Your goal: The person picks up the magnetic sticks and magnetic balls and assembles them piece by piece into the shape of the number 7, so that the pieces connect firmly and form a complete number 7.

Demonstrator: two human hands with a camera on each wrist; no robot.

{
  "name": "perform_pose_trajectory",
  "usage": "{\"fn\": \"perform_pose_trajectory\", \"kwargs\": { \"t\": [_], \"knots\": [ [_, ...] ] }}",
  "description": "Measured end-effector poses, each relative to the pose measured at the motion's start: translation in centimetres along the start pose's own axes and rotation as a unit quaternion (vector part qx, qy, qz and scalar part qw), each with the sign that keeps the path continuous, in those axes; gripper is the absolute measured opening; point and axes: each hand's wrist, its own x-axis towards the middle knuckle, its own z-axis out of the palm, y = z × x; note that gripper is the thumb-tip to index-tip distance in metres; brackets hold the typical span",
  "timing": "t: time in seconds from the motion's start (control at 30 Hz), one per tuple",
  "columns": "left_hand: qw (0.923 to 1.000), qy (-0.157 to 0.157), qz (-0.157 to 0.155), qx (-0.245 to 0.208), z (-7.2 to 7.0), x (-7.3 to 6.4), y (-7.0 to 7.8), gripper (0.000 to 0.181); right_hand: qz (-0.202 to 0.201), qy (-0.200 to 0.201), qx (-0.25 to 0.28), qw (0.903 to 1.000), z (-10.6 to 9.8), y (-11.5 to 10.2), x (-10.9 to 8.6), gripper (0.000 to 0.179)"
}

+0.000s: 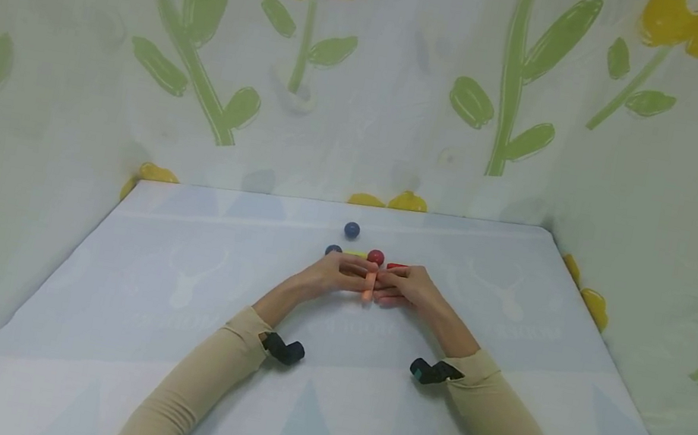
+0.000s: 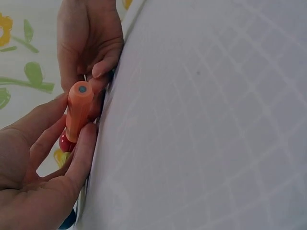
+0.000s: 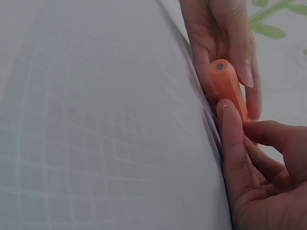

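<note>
An orange magnetic-style stick (image 1: 369, 286) stands out toward me between both hands, a small grey disc in its near end. My left hand (image 1: 340, 271) pinches it between thumb and fingers from the left. From the right, my right hand (image 1: 410, 287) pinches it too, thumb and a finger against its sides in the right wrist view. Just behind the hands are a red ball (image 1: 375, 257), a yellow-green stick (image 1: 354, 253) and a dark blue ball (image 1: 333, 250) partly covered by the left hand. A red stick (image 1: 396, 265) shows behind the right hand. Whether these pieces join is hidden.
Farther back on the cloth-covered table (image 1: 231, 259) lies a second dark blue ball (image 1: 351, 229). Flower-printed fabric walls (image 1: 380, 115) rise behind the table and at both sides. Black wrist devices are strapped at both sleeves.
</note>
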Motion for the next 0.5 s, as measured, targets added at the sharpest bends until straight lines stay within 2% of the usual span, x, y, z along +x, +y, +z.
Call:
{"fn": "perform_pose_trajectory", "kwargs": {
  "t": [0.2, 0.33, 0.43, 0.5],
  "knots": [
    [0.9999, -0.006, 0.004, -0.01, -0.07, 0.04, -0.04, 0.047, -0.013, -0.018, -0.024, 0.9995, -0.26, -0.07, -0.26, 0.04],
    [0.9999, -0.007, 0.002, -0.007, -0.12, 0.04, -0.17, 0.047, -0.024, -0.015, -0.054, 0.9982, -0.38, -0.09, -0.41, 0.039],
    [1.0, -0.007, -0.001, -0.006, -0.16, 0.01, -0.22, 0.048, -0.034, -0.004, -0.097, 0.9946, -0.69, -0.28, -0.52, 0.04],
    [1.0, -0.005, -0.003, -0.005, -0.19, 0.01, -0.2, 0.048, -0.047, 0.014, -0.139, 0.989, -0.95, -0.49, -0.59, 0.039]
  ]
}}
